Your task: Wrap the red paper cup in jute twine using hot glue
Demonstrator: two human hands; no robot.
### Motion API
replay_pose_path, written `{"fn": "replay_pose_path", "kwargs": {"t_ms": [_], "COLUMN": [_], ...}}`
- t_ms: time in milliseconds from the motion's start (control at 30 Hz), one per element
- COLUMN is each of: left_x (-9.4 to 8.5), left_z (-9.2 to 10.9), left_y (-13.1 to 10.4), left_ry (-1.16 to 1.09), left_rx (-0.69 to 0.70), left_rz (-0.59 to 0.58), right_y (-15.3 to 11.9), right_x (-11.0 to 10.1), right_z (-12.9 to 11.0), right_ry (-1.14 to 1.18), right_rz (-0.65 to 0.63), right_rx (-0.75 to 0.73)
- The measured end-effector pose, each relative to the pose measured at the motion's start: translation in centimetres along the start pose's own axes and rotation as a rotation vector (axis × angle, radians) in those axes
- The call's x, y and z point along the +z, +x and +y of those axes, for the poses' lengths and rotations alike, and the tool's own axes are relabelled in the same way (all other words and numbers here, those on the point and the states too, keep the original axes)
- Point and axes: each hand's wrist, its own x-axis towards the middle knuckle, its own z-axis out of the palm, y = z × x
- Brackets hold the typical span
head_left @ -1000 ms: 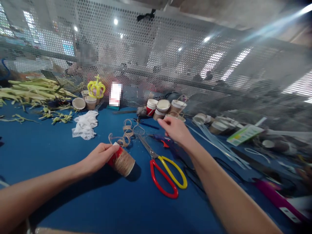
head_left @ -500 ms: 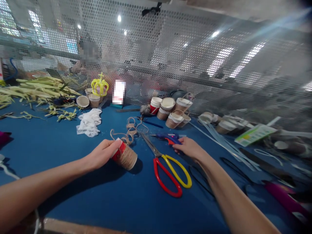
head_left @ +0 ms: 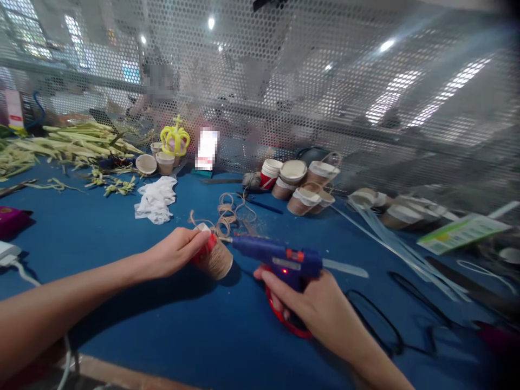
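My left hand grips a red paper cup partly wrapped in jute twine, tilted on its side just above the table. From the cup a loose length of twine trails back in loops across the blue surface. My right hand is wrapped round the handle of a blue hot glue gun, its red light lit and a clear glue stick poking out behind. The gun's nozzle is at the cup's twine-wrapped side; whether it touches I cannot tell. Below the gun, scissors are mostly hidden, one red handle showing.
Behind the twine stand several wrapped cups by a perforated metal screen. A crumpled white cloth lies left of centre, near a yellow crown-shaped piece. Clear glue sticks and a black cable lie at the right.
My right hand has lifted the glue gun off the table and brought it left and nearer, its nozzle now at the cup. The left hand still holds the cup; the view has shifted slightly.
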Motion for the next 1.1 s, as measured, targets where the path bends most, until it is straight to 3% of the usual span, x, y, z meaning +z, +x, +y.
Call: {"fn": "replay_pose_path", "kwargs": {"t_ms": [167, 367, 600, 867, 1100], "left_x": [-0.1, -0.1, 0.1, 0.1, 0.2], "left_z": [0.0, 0.2, 0.2, 0.6, 0.3], "left_y": [0.2, 0.1, 0.0, -0.2, -0.2], "left_ry": [-0.049, -0.069, -0.088, 0.009, 0.07], "left_rx": [-0.028, -0.017, -0.005, -0.008, 0.01], "left_rz": [-0.041, -0.061, -0.081, -0.061, -0.018], "right_y": [-0.3, -0.2, -0.3, -0.4, -0.7], "right_x": [1.3, 1.5, 1.9, 1.2, 1.5], "right_z": [0.9, 0.0, 1.2, -0.4, 0.7], "right_ry": [-0.11, -0.165, -0.263, -0.336, -0.33], "right_rz": [0.079, 0.057, 0.092, 0.103, 0.12], "right_rx": [-0.162, -0.278, -0.437, -0.444, -0.465]}}
